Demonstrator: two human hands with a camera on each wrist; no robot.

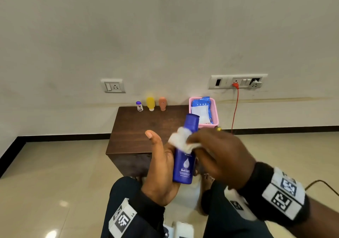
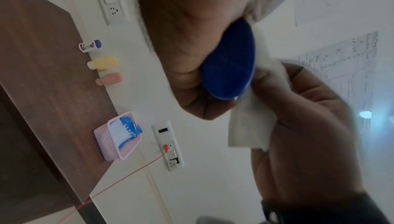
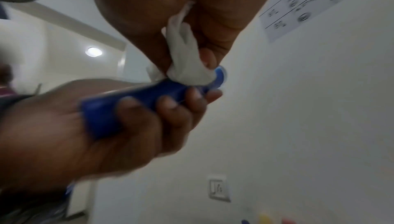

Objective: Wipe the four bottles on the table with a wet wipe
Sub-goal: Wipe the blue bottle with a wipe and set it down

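My left hand (image 1: pixel 161 164) grips a tall blue bottle (image 1: pixel 184 164) upright above my lap, fingers curled round its lower body (image 3: pixel 132 104). My right hand (image 1: pixel 216 151) pinches a crumpled white wet wipe (image 1: pixel 180 140) and presses it against the bottle's neck, just below the cap (image 1: pixel 192 120). The bottle's base (image 2: pixel 229 62) fills the left wrist view, with the wipe (image 2: pixel 253 123) beside it. Three small bottles stand at the table's back edge: a white one with a purple cap (image 1: pixel 139 106), a yellow one (image 1: pixel 150 103) and an orange one (image 1: pixel 162 103).
The dark wooden table (image 1: pixel 139 131) stands against the wall. A pink basket (image 1: pixel 214 113) at its back right corner holds a blue and white wipe pack (image 1: pixel 201 111). A red cable (image 1: pixel 235 109) hangs from the wall socket. My knees are below the hands.
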